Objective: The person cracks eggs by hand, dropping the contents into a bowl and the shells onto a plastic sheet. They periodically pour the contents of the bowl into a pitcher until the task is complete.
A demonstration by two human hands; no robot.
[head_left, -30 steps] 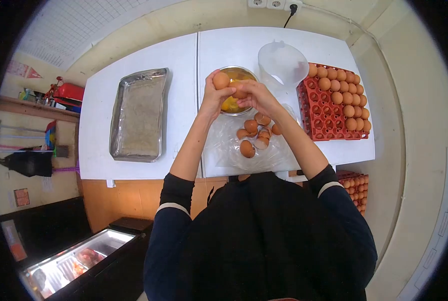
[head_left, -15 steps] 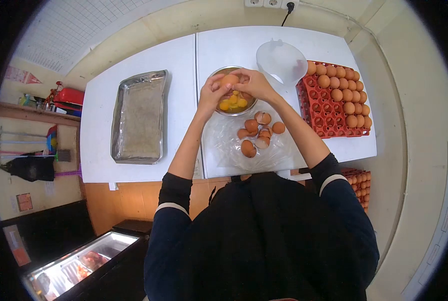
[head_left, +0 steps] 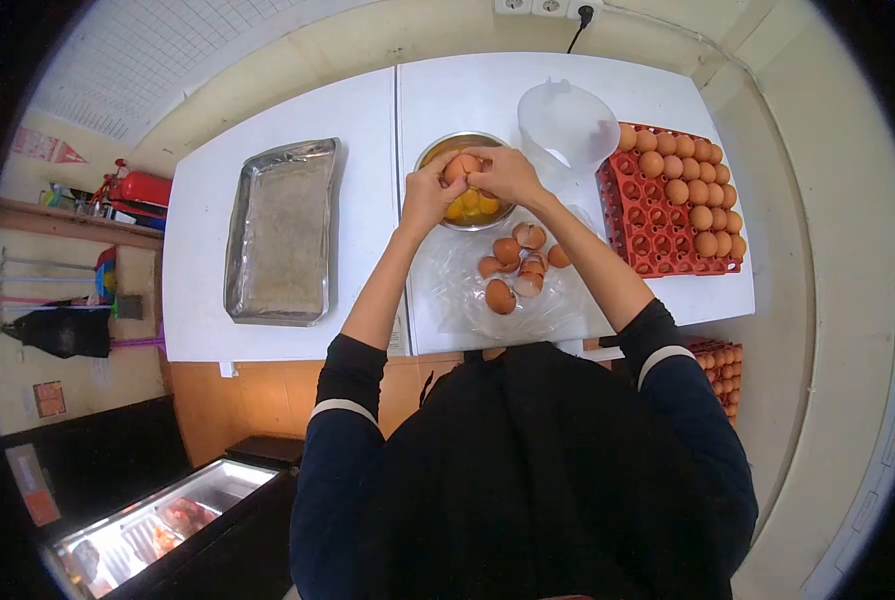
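Observation:
Between my left hand [head_left: 428, 196] and my right hand [head_left: 508, 178] is a brown egg [head_left: 463, 167], gripped by the fingers of both. I hold it over a round metal bowl [head_left: 464, 227], in which several yellow yolks [head_left: 475, 207] lie in clear liquid. My hands cover part of the bowl, and whether the shell has split is hard to make out. Just in front of the bowl, broken brown eggshells [head_left: 500, 296] rest in a pile on a clear plastic bag [head_left: 464, 308].
A red egg tray [head_left: 640, 262], partly filled with brown eggs [head_left: 703, 193], stands at the right. Behind the shells is a translucent white plastic bowl [head_left: 567, 120]. A rectangular metal baking tray [head_left: 282, 235] lies on the left of the white table [head_left: 369, 130]. More eggs [head_left: 724, 375] are stacked below.
Both hands remain over the bowl with the egg, their fingers shifted slightly around it. The egg looks turned, and the yolks below are more covered. The view has shifted a little.

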